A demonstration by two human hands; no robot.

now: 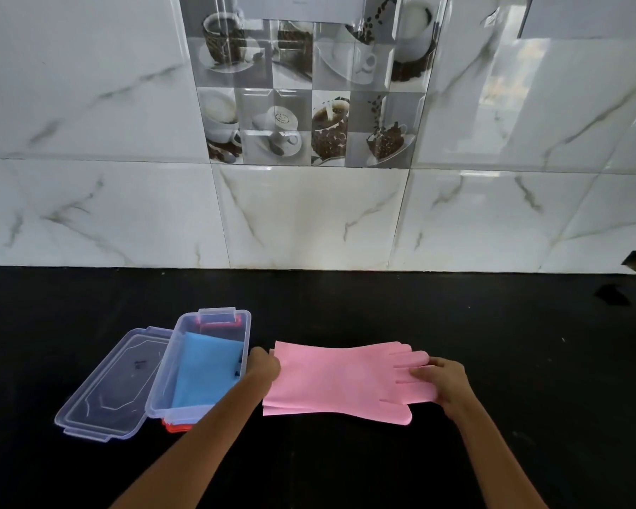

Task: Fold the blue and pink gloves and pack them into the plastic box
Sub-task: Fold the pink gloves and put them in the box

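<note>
The pink gloves point(340, 380) lie flat on the black desk point(419, 317) between both hands; left hand point(263, 366) pinches the cuff edge, right hand point(443, 382) grips the fingertips; soft, light, probably limp; blue glove point(206, 372) already sits in the plastic box point(199, 365) beside the left hand.

**Layout on the counter**

The plastic box point(199, 365) sits left on the counter point(346, 306) with folded gloves point(206, 369) inside; its lid point(111, 383) lies just left, touching it; another glove pair point(342, 380) lies flat right of the box; a tiled wall point(309, 214) stands behind.
</note>
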